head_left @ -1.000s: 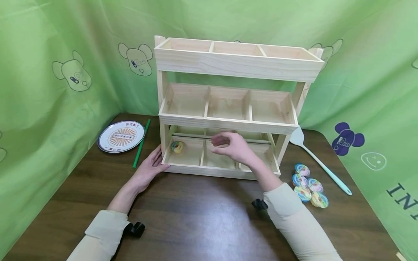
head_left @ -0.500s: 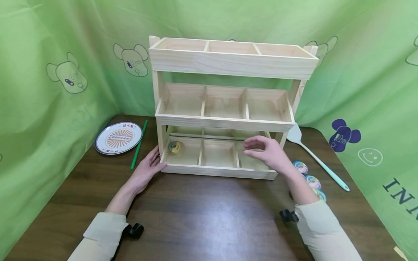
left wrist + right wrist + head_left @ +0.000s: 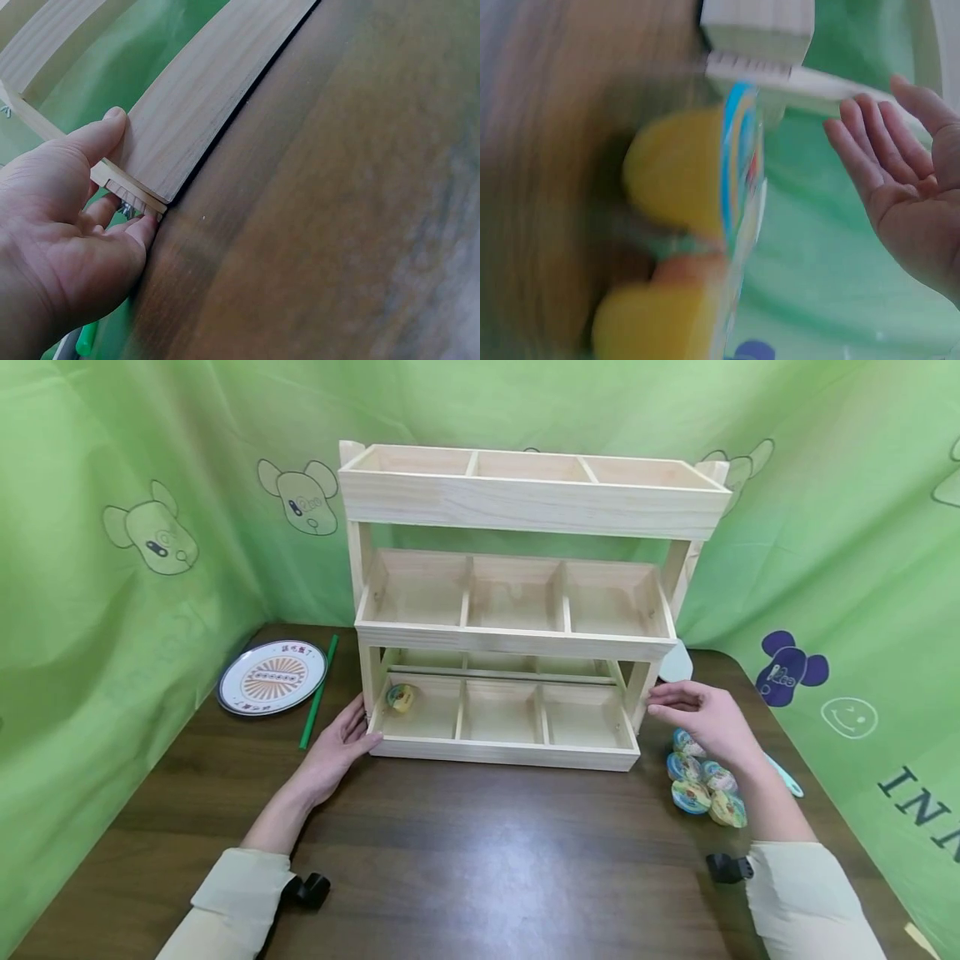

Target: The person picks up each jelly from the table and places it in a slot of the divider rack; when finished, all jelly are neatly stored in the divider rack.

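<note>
A three-tier wooden shelf (image 3: 517,643) with divided trays stands upright on the table. My left hand (image 3: 335,752) holds its lower left corner; the left wrist view shows the thumb (image 3: 103,135) on the front board and the fingers round the side. One jelly cup (image 3: 401,698) lies in the bottom tray's left compartment. My right hand (image 3: 705,717) hovers beside the shelf's lower right side, holding nothing, its fingers relaxed. Just below it several jelly cups (image 3: 691,797) with printed lids sit in a cluster; in the right wrist view a yellow cup (image 3: 679,169) looks blurred.
On the left a white plate (image 3: 272,677) with an orange print lies beside a green stick (image 3: 318,693). A pale blue spatula (image 3: 677,662) lies on the right, partly hidden behind my right arm. Green curtains (image 3: 180,435) surround the table (image 3: 480,852).
My right hand has swung from over the bottom tray's middle rightward, past the shelf's end, to above the jelly cups. My left hand keeps its place on the corner. The view has shifted slightly.
</note>
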Available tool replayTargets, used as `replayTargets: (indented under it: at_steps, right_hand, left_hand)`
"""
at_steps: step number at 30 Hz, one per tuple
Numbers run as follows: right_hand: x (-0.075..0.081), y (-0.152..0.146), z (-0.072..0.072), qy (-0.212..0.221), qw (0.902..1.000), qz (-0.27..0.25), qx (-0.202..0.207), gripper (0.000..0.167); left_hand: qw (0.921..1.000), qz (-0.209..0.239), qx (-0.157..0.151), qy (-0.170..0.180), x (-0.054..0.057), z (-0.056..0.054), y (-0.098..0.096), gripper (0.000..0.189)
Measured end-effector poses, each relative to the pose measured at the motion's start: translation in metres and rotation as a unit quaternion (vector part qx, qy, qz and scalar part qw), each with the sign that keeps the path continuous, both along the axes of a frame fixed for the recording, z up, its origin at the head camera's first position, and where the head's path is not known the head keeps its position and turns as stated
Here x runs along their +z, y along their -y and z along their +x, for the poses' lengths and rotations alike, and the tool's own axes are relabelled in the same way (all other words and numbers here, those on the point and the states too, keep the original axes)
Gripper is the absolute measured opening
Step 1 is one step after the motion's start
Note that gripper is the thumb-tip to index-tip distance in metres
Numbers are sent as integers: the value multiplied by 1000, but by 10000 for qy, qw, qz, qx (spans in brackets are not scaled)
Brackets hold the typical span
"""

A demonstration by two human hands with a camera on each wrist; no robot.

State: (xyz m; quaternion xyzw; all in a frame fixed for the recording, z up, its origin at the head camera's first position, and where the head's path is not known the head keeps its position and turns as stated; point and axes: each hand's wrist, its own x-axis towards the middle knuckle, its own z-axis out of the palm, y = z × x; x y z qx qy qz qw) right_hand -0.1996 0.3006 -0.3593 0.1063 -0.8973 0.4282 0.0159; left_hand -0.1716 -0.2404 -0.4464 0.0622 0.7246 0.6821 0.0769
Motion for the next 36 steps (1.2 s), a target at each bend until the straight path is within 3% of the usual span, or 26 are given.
replayTargets:
  at_steps: [10,15,19,25,36]
  right_hand:
    - [-13,-48,3,177,9986,450,-232,41]
    - [-21,-63,2,383,9964,759,-46,49]
    - [-25,-70,0,705,9944,736,274,58]
    - [-29,-78,1,1099,9857,1107,633,60]
    - [-34,-79,-3,1176,9854,1156,432,63]
  left_hand:
    - [10000,-8,18,11,-3,-2,0,83]
    - [10000,-26,22,20,-3,-1,0,85]
    - [10000,-23,30,4,-2,-1,1,85]
    - [10000,-39,50,33,-3,-1,0,83]
    - [10000,-51,44,31,-1,-1,-1,82]
